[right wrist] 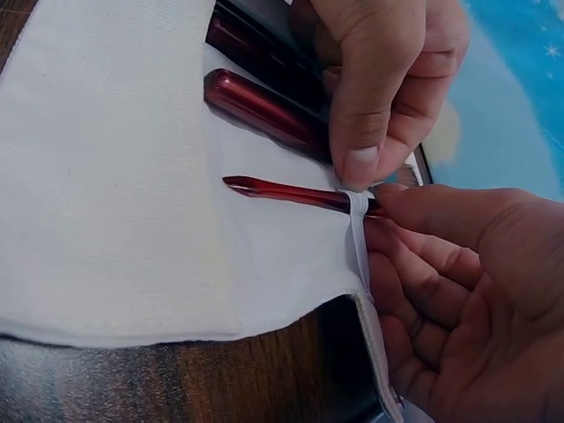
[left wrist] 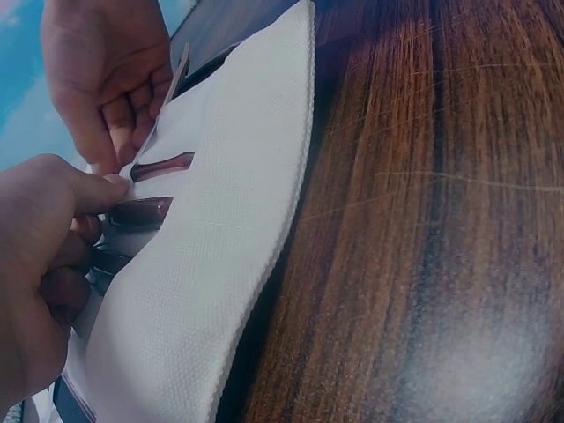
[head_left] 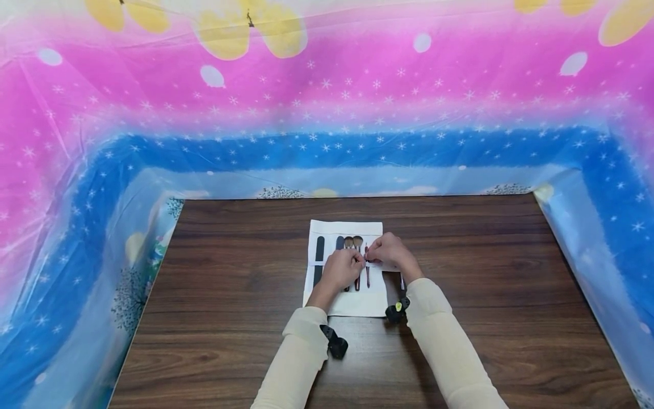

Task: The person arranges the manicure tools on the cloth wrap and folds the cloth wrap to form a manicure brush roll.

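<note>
Right hand (right wrist: 489, 286) pinches the slim red tool (right wrist: 291, 192) — its end through the band (right wrist: 359, 231) left hand (right wrist: 388, 84) pinches.

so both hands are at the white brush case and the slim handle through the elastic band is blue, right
Not blue: the slim handle through the elastic band is red, as the right wrist view shows. The left hand and right hand are at the white brush case.

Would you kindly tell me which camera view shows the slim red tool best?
The right wrist view: the slim red tool is large there, its pointed end clear and the white elastic band across it. The head view shows it small; the left wrist view shows only a short stretch.
</note>
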`<act>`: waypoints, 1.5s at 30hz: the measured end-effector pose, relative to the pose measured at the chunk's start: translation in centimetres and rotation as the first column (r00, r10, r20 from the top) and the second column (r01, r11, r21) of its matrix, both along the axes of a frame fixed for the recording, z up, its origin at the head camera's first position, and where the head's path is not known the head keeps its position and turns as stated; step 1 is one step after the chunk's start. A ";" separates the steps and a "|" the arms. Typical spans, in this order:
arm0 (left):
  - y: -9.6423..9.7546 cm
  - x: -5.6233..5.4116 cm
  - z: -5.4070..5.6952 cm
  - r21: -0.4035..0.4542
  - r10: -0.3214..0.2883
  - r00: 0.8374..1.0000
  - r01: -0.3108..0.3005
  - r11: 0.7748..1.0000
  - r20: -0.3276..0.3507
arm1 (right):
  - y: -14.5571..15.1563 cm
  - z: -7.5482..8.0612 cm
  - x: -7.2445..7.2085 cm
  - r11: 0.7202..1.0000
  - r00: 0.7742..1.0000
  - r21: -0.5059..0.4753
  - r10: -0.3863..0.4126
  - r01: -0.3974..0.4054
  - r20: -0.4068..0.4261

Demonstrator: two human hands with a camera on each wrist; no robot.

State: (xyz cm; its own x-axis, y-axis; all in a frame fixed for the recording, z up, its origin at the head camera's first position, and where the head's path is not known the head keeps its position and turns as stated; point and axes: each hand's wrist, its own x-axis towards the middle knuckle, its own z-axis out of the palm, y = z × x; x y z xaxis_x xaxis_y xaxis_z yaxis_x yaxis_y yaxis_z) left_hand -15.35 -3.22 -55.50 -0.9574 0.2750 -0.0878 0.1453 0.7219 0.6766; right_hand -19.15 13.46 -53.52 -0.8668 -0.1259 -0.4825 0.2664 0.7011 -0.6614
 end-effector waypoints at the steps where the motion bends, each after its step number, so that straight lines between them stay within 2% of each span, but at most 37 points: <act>1: 0.0 0.0 0.0 0.000 -0.002 1.000 0.002 1.000 -0.003 | 0.0 0.0 0.0 1.000 1.000 0.002 0.001 -0.001 0.002; 8: 0.2 0.1 0.1 0.001 -0.002 1.000 0.002 1.000 -0.001 | 0.1 0.0 0.0 1.000 1.000 0.022 0.015 -0.014 -0.023; 13: 0.3 0.2 0.2 -0.014 0.000 1.000 0.000 1.000 -0.003 | 0.6 0.1 0.4 0.999 0.991 0.040 0.036 -0.031 -0.127; 18: 0.4 0.3 0.2 -0.030 0.017 1.000 -0.017 0.999 -0.014 | 2.2 0.5 1.0 0.998 0.971 -0.015 -0.057 0.055 -0.234; 21: 0.5 0.3 0.3 -0.037 0.036 0.999 -0.036 0.999 -0.009 | 3.4 0.7 1.2 0.991 0.956 -0.054 -0.131 0.121 -0.262; 25: 0.6 0.4 0.3 -0.036 0.050 0.999 -0.051 0.998 -0.018 | 5.0 0.5 1.3 0.984 0.941 -0.051 -0.177 0.170 -0.289; 28: 0.5 0.3 0.5 -0.024 0.044 0.999 -0.044 0.999 -0.013 | 5.7 0.3 1.4 0.983 0.945 -0.012 -0.179 0.182 -0.273; 34: 0.3 0.2 1.0 0.072 0.028 0.999 -0.031 0.997 0.045 | 6.2 -0.2 1.8 0.980 0.967 0.102 -0.145 0.169 -0.208; 38: 0.6 0.2 1.2 0.105 0.008 0.999 -0.012 0.994 0.039 | 6.3 -0.5 1.8 0.975 0.971 0.154 -0.131 0.163 -0.198; 45: 1.3 0.1 0.9 0.073 -0.020 0.998 0.015 0.997 0.067 | 6.5 -0.2 1.6 0.972 0.981 0.174 -0.136 0.160 -0.141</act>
